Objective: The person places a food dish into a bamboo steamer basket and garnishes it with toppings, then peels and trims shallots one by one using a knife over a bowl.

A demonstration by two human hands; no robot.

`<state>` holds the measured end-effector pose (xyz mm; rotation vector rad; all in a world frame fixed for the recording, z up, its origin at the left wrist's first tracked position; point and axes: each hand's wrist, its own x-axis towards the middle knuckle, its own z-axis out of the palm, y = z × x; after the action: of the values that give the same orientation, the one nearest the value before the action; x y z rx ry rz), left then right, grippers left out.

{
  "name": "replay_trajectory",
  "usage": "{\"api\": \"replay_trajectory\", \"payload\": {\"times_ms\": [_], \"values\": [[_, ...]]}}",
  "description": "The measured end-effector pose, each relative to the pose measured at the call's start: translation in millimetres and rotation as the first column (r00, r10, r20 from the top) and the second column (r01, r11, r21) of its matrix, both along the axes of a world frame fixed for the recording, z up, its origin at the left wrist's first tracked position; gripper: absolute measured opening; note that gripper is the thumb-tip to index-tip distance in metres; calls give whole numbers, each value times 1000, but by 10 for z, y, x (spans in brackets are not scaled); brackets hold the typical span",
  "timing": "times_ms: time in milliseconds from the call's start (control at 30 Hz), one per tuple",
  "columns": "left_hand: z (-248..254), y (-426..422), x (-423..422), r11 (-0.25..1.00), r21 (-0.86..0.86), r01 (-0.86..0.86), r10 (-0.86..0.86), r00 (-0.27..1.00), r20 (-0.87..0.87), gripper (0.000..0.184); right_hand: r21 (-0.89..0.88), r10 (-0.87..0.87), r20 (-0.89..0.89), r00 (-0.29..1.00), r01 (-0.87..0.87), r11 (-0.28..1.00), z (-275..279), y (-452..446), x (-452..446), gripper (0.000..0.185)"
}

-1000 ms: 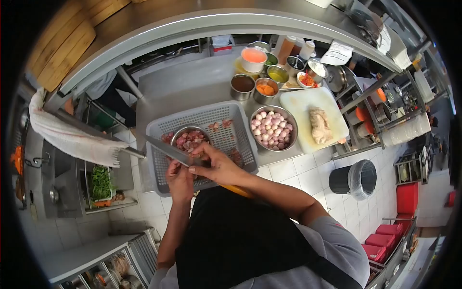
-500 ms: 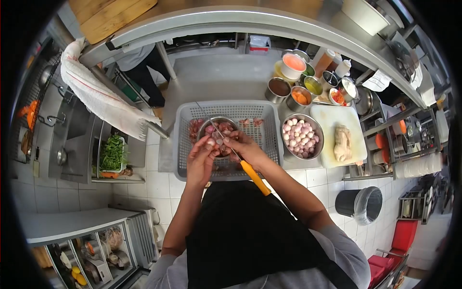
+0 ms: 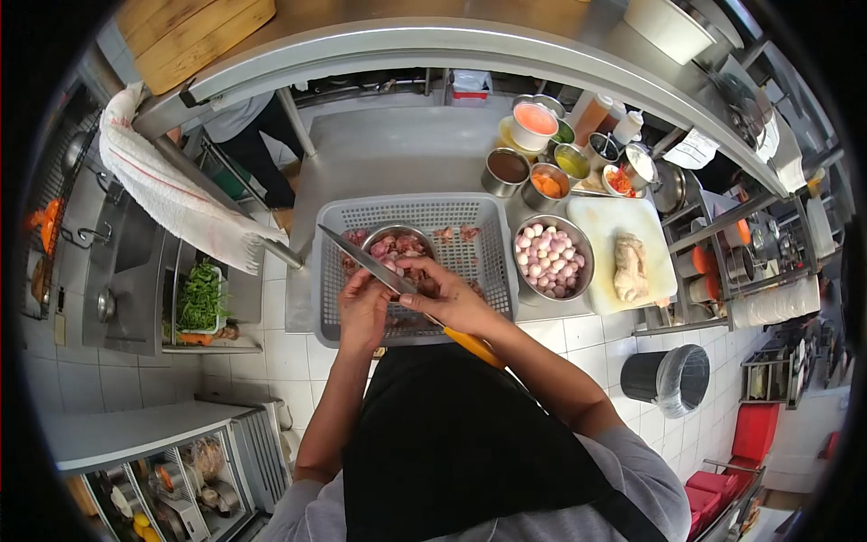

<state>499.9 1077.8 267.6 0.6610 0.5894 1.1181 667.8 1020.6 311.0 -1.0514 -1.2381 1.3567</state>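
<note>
My right hand (image 3: 452,298) is closed on a knife (image 3: 368,260) with a yellow handle, its blade pointing up and left with the flat side showing. My left hand (image 3: 363,312) has its fingers bent together below the blade; what they hold is hidden. Both hands are over the front of a grey perforated basket (image 3: 488,235). A metal bowl of reddish-purple shallots (image 3: 397,246) stands in the basket, with skins scattered around it. Right of the basket is a metal bowl of peeled shallots (image 3: 549,260).
A white cutting board (image 3: 591,217) holds a pale lump (image 3: 630,267). Sauce and ingredient containers (image 3: 506,170) stand behind. A metal shelf edge (image 3: 452,32) crosses overhead, and a towel (image 3: 167,185) hangs at left. Another person's dark-clothed legs (image 3: 257,149) show beyond the counter.
Since half a second ago, the knife blade has turned from edge-on to showing its flat side, and my right hand has rolled over its handle. The whole view has shifted slightly.
</note>
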Motion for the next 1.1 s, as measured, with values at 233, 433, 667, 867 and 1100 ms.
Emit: {"api": "replay_trajectory", "payload": {"times_ms": [233,433,667,867,1100], "values": [[-2,27,10,995,100,25,-22,999,-27,25,140,-62,13,998,59,988,-78,2,-4,49],[150,19,79,998,63,8,-5,999,-42,25,-269,-71,-173,982,22,963,208,-7,181,50],[64,67,-8,992,-7,123,-120,984,133,30,-74,28,-66,997,-33,997,158,-66,141,53],[164,19,36,992,-80,98,-89,990,106,35,90,2,69,998,-8,996,103,-66,58,57],[109,-20,41,993,-43,110,-103,986,131,33,66,-25,140,990,15,998,139,-90,63,55]]}}
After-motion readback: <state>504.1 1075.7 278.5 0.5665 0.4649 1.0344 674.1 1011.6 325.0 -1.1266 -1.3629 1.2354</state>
